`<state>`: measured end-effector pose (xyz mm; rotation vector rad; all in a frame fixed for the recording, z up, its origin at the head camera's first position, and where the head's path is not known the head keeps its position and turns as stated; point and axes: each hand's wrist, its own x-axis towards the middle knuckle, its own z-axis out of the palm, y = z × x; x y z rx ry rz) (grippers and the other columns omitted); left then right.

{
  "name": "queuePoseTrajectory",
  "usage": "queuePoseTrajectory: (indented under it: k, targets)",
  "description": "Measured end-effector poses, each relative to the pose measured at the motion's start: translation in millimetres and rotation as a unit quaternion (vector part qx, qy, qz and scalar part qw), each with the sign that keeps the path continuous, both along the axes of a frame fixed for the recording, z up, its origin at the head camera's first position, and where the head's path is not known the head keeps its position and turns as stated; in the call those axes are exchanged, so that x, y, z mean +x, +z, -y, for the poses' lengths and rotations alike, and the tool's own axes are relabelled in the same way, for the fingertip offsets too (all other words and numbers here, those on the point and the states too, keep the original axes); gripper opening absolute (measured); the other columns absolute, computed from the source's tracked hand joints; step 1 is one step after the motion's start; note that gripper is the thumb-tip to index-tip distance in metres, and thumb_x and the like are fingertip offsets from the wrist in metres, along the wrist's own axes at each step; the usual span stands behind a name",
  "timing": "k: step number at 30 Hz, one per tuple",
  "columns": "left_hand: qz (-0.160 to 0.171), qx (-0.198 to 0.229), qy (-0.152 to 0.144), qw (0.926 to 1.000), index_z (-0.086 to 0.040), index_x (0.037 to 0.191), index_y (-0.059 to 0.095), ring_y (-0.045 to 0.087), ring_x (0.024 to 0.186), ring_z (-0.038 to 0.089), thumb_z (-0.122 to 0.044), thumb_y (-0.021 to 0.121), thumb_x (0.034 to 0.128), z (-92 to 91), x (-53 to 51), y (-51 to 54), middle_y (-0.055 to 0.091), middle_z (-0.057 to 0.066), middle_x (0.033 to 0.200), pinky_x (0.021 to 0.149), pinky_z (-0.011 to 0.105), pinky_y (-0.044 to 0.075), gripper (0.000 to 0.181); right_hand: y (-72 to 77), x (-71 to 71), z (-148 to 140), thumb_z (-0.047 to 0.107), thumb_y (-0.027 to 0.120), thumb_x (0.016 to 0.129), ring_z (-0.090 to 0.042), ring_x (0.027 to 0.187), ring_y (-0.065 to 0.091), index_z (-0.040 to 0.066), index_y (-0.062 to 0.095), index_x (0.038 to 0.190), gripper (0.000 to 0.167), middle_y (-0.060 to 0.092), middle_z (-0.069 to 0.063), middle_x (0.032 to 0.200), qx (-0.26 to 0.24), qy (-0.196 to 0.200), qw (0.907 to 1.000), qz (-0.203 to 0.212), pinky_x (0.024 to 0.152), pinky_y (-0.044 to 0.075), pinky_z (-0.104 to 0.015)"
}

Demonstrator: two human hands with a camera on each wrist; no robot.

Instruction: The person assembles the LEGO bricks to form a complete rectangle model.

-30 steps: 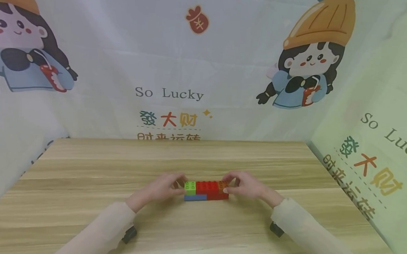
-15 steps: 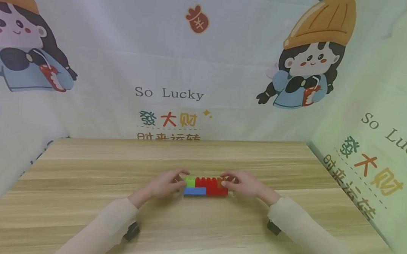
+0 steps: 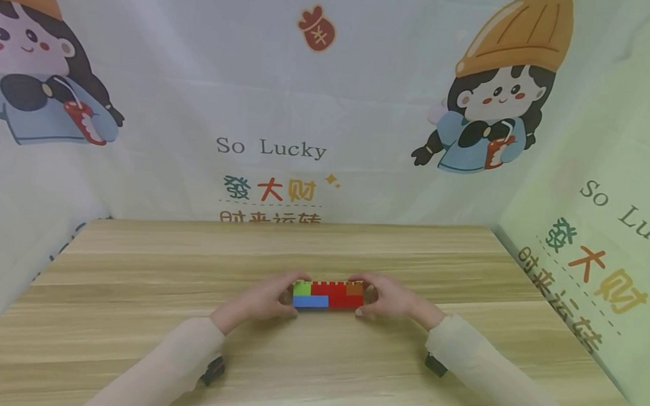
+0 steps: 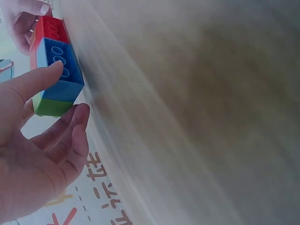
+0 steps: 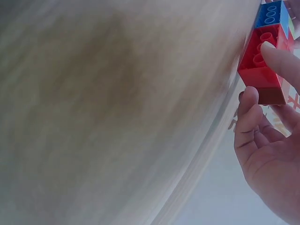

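A two-layer row of joined toy building bricks [image 3: 328,289] is held up in front of the person in the head view. Its lower layer is a blue brick [image 3: 310,302] and a red brick [image 3: 345,302]. Above are a green brick [image 3: 302,288], another red one and an orange-brown brick [image 3: 354,288]. The left hand [image 3: 266,297] grips the green-and-blue end, thumb below and fingers above. At the opposite end, the right hand [image 3: 390,298] holds it the same way. Both wrist views show the hollow underside, with the left thumb [image 4: 52,75] and right thumb [image 5: 277,58] against it.
A wood-grain table [image 3: 318,366] lies under the hands. Printed cloth [image 3: 362,108] with cartoon figures and lettering hangs behind and along the sides. Dark devices [image 3: 435,364] sit beneath the sleeve cuffs.
The brick row has tilted, its studded top turning away and its front side now facing the head camera. Both thumbs have slid from the front down to the lower edge.
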<state>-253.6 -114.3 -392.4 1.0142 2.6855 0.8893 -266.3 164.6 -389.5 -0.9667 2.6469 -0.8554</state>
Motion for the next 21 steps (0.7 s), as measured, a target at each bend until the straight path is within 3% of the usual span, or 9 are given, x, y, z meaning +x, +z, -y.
queuePoseTrajectory:
  k: [7, 21]
  targets:
    - [-0.008, 0.014, -0.001, 0.9999, -0.004, 0.124, 0.041, 0.053, 0.083, 0.019, -0.008, 0.069, 0.0751, 2.3, -1.0, -0.9, 0.054, 0.008, 0.099, 0.073, 0.034, 0.045, 0.057, -1.3, -0.9, -1.3, 0.019, 0.07, 0.075, -0.015, 0.083, 0.051, 0.009, 0.044, 0.126, 0.058, 0.054, -0.004, 0.105, -0.011, -0.005, 0.9999, 0.008, 0.073, 0.043, -0.032]
    - [0.015, 0.011, 0.012, 0.9997, -0.005, 0.128, 0.039, 0.054, 0.092, 0.022, -0.012, 0.067, 0.0777, 5.1, -4.5, -1.7, 0.053, 0.011, 0.106, 0.08, 0.037, 0.043, 0.058, -2.1, -3.8, -3.5, 0.022, 0.069, 0.077, -0.013, 0.083, 0.051, 0.012, 0.045, 0.126, 0.055, 0.054, -0.002, 0.1, -0.031, -0.007, 0.999, 0.032, 0.072, 0.043, -0.03]
